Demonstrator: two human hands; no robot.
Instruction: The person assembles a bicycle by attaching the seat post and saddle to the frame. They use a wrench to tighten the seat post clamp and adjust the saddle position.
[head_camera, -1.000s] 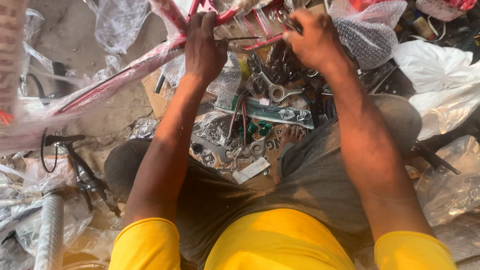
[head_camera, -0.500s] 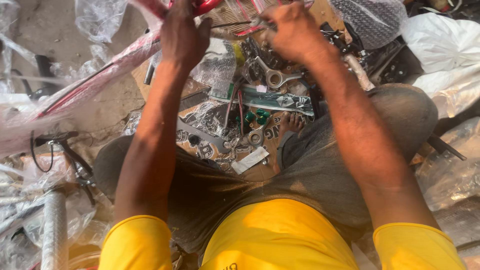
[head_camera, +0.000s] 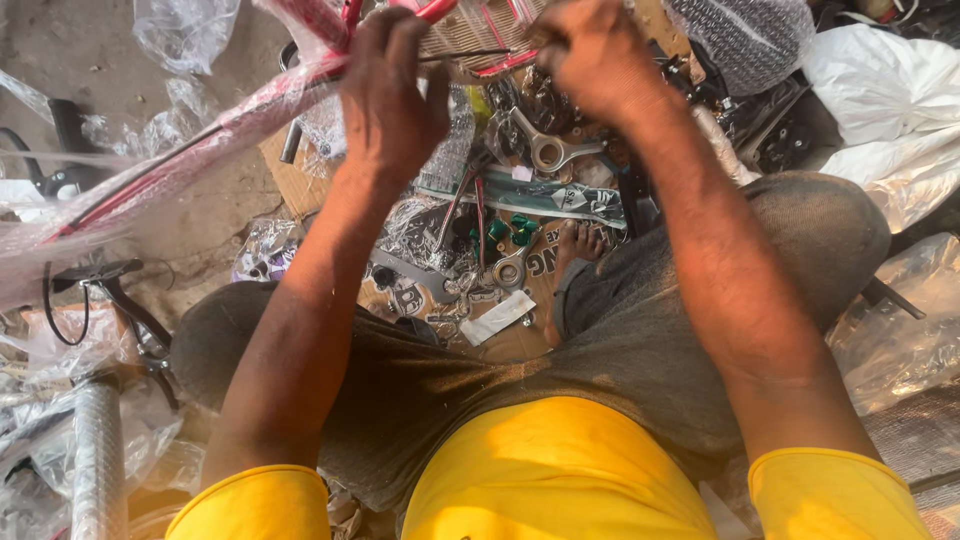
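Observation:
I sit cross-legged on the ground in a yellow shirt and grey trousers. My left hand grips a red bicycle frame tube wrapped in clear plastic, near the top of the view. My right hand is closed around a thin dark cable or rod that runs between the two hands beside a red part. What exactly the right fingers pinch is hidden behind the knuckles.
Between my knees lie a ring spanner, pliers, green small parts, a white slip and cardboard. My bare foot rests there. Plastic wrapping fills the right; a black bicycle part and a wrapped tube lie left.
The view has tilted down, so both hands now sit higher in the picture. Both hands keep their hold on the red frame and the thin cable.

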